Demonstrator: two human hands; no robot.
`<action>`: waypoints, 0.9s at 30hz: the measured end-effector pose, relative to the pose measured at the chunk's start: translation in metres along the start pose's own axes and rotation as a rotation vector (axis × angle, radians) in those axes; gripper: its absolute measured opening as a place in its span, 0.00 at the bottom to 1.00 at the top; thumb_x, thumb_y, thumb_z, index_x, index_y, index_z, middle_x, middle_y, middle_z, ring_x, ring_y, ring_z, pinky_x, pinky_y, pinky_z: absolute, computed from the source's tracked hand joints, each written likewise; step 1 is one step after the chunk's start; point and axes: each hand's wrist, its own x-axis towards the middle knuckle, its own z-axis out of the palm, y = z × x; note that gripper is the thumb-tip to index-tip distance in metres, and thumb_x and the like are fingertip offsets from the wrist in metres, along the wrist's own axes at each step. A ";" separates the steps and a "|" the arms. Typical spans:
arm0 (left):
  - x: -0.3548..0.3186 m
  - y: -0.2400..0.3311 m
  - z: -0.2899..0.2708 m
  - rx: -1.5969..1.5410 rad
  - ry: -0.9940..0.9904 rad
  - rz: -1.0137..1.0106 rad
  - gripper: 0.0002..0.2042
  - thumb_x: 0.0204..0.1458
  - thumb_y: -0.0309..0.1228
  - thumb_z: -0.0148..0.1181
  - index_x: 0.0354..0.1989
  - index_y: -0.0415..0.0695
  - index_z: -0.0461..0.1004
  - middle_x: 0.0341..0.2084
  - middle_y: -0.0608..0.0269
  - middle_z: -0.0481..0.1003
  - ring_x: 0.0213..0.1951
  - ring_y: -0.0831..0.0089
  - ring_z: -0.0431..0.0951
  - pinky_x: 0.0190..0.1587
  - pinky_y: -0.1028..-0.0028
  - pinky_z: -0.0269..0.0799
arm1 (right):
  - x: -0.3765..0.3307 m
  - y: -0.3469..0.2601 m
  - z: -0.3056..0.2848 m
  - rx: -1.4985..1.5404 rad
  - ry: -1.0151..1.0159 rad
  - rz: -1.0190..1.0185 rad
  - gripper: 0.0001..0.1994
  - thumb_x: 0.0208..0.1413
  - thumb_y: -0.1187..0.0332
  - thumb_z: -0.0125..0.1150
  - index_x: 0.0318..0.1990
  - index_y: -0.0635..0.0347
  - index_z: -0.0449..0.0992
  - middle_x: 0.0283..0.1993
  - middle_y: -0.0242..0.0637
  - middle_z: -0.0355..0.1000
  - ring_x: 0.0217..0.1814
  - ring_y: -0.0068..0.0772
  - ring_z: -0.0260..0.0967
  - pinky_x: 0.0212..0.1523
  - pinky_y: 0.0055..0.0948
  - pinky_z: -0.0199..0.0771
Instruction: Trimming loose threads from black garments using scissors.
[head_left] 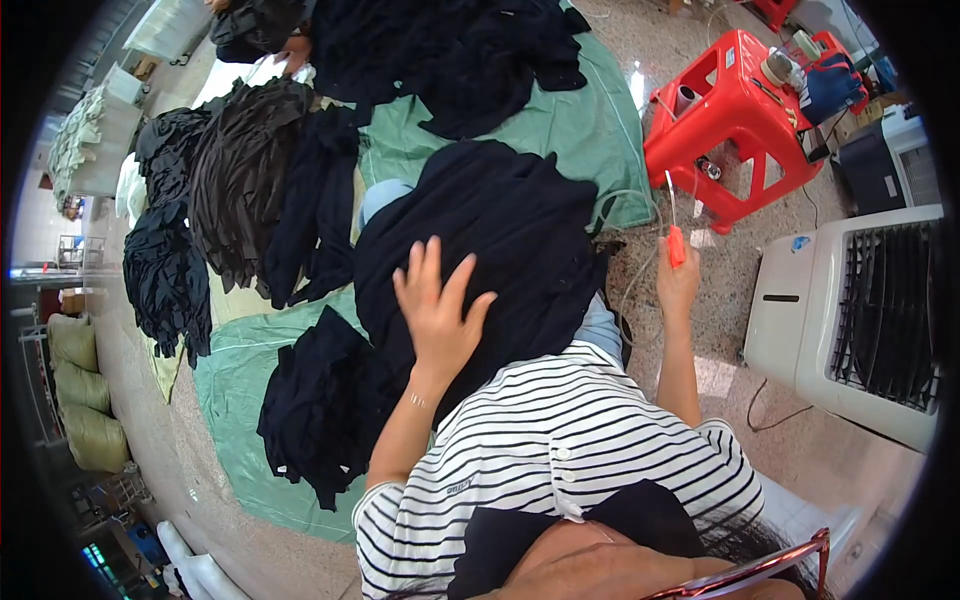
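A dark navy knit garment is spread over my lap, covering most of my light-blue trousers. On it my left hand lies flat, fingers spread, holding nothing. Off to the right of the cloth, my right hand is closed round a tool with an orange handle. A thin, straight metal shaft points away from me out of that handle; its exact kind I cannot make out. A thin, pale tube loops beside this hand.
Green sheeting covers the floor, with dark garment piles on the left and a navy heap ahead. Red stools bearing small items stand at the far right. Nearer is a white air cooler. Another person's hand shows far left.
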 end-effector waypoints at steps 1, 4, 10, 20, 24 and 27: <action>-0.019 -0.006 -0.003 -0.045 0.041 -0.018 0.20 0.51 0.35 0.69 0.53 0.45 0.77 0.65 0.48 0.65 0.67 0.49 0.62 0.67 0.46 0.52 | 0.002 0.005 0.003 -0.014 0.002 0.011 0.19 0.61 0.52 0.61 0.50 0.56 0.76 0.41 0.52 0.71 0.45 0.58 0.71 0.46 0.47 0.70; -0.073 -0.015 -0.011 -0.098 0.028 -0.118 0.19 0.49 0.31 0.69 0.50 0.41 0.78 0.61 0.48 0.69 0.63 0.51 0.66 0.66 0.51 0.56 | 0.015 0.002 0.023 0.119 -0.139 0.038 0.19 0.61 0.51 0.60 0.53 0.51 0.76 0.37 0.52 0.77 0.40 0.57 0.75 0.41 0.46 0.74; -0.099 0.000 -0.005 -0.123 0.092 -0.123 0.20 0.49 0.41 0.70 0.46 0.40 0.79 0.54 0.52 0.73 0.53 0.56 0.70 0.61 0.54 0.61 | 0.057 -0.024 0.093 0.436 -0.283 0.171 0.26 0.59 0.49 0.64 0.57 0.58 0.74 0.34 0.41 0.78 0.37 0.30 0.78 0.39 0.32 0.75; -0.052 0.019 0.005 -0.237 0.112 -0.094 0.09 0.47 0.26 0.69 0.38 0.42 0.80 0.40 0.61 0.80 0.40 0.63 0.77 0.47 0.67 0.67 | 0.105 -0.103 0.072 0.529 -0.579 -0.241 0.40 0.42 0.56 0.80 0.62 0.61 0.68 0.54 0.36 0.73 0.53 0.28 0.71 0.56 0.29 0.70; -0.039 0.021 0.019 -0.265 0.123 -0.033 0.08 0.47 0.25 0.69 0.36 0.42 0.80 0.38 0.63 0.80 0.38 0.65 0.77 0.46 0.67 0.67 | 0.114 -0.110 0.066 0.312 -0.570 -0.236 0.40 0.43 0.63 0.80 0.63 0.62 0.66 0.52 0.36 0.74 0.56 0.27 0.72 0.55 0.28 0.71; -0.036 0.023 0.019 -0.281 0.110 -0.043 0.07 0.47 0.25 0.69 0.35 0.42 0.81 0.37 0.63 0.80 0.37 0.66 0.77 0.46 0.67 0.67 | 0.118 -0.094 0.095 0.357 -0.636 -0.230 0.37 0.42 0.57 0.80 0.59 0.60 0.71 0.47 0.36 0.76 0.51 0.29 0.73 0.53 0.30 0.71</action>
